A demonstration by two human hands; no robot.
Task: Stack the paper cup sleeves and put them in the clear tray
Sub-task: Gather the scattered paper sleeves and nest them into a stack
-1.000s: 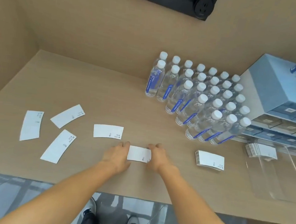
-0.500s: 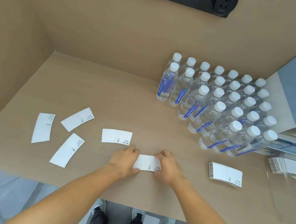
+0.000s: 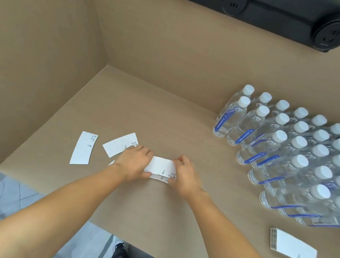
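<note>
Tan wood-grain counter (image 3: pixel 156 207), boxed in by matching walls, is carrying the stock I am logging near to far: my left hand (image 3: pixel 133 162) and right hand (image 3: pixel 185 175) are pinching, fingers clamped on the two ends, a white paper cup sleeve (image 3: pixel 161 166) over a second sleeve (image 3: pixel 158 177) lying just beneath it. Low on the right a finished stack of sleeves (image 3: pixel 294 248) is lying flat; beyond my left hand two loose sleeves, one (image 3: pixel 84 148) and another (image 3: pixel 119 144), are lying apart. Farther right, rows of capped water bottles (image 3: pixel 288 147) are standing, and a black socket strip (image 3: pixel 261 10) is running along the back wall.
</note>
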